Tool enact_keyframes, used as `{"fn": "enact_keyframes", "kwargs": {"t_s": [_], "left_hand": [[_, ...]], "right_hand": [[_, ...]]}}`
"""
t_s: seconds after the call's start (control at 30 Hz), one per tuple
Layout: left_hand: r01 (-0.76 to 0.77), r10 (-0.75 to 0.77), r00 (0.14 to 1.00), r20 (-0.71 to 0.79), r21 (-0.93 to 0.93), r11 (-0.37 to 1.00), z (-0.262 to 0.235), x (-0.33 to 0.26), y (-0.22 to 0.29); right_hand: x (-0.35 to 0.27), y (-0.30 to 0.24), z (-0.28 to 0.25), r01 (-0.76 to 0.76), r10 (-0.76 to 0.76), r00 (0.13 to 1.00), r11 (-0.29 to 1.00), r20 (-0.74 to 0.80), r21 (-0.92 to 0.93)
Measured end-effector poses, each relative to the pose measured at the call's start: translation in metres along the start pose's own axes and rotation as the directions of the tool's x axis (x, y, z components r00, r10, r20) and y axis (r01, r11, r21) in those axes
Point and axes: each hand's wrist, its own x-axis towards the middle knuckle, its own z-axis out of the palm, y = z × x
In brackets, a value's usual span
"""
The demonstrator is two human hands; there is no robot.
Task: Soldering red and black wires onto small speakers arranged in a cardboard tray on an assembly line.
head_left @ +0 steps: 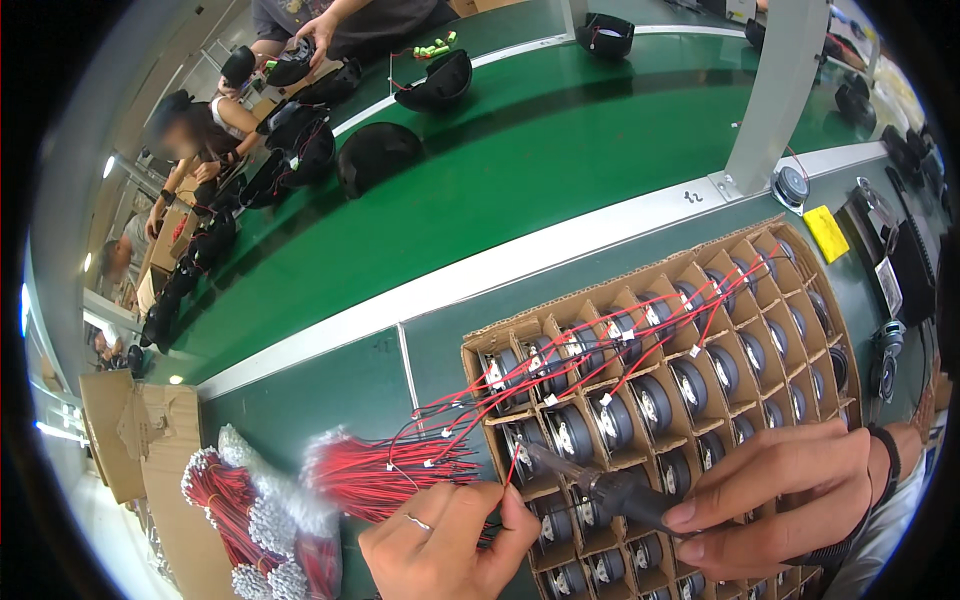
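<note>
My left hand (450,540), a ring on one finger, pinches the end of a thin red wire (514,466) between thumb and finger. In my right hand (785,490) is a soldering iron (632,498) with a black handle, its slim front end pointing left toward that wire. Under both hands lies a cardboard divider box (477,345) whose compartments hold small round speakers (612,422). Red and black wires with white connectors (640,335) run across its upper rows. Left of the box, a loose bundle of red wires (390,465) rests by my left hand.
Bagged wire bundles (245,510) lie at the lower left beside a cardboard box (170,430). A yellow sponge (826,234) and a single speaker (790,187) sit right of a metal post (775,110). Across the green belt (520,150), black shells (440,82) stand near other people.
</note>
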Motion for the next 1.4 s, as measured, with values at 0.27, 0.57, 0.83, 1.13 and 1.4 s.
{"fn": "enact_keyframes", "kwargs": {"t_s": [0.27,0.57,0.83,1.13,1.4], "left_hand": [[-0.007,0.007,1.000,-0.005,-0.008,1.000,0.001,0.001,0.001],[-0.003,0.003,1.000,-0.014,-0.005,1.000,0.001,0.001,0.001],[0.006,-0.006,1.000,-0.024,-0.001,1.000,0.002,0.001,0.000],[0.005,-0.005,1.000,-0.023,-0.005,1.000,0.001,0.001,0.001],[0.002,-0.002,1.000,-0.009,0.004,1.000,0.005,0.004,-0.001]], "right_hand": [[-0.001,-0.003,0.001,-0.019,0.019,0.999,1.000,-0.027,0.002],[-0.001,-0.004,0.000,-0.026,0.026,0.999,1.000,-0.020,-0.012],[-0.002,0.000,0.001,0.007,-0.007,1.000,1.000,-0.018,-0.016],[-0.002,-0.002,0.001,0.013,-0.014,0.999,0.999,-0.039,-0.042],[-0.001,0.008,0.007,0.111,-0.108,0.986,0.994,-0.127,0.011]]}}
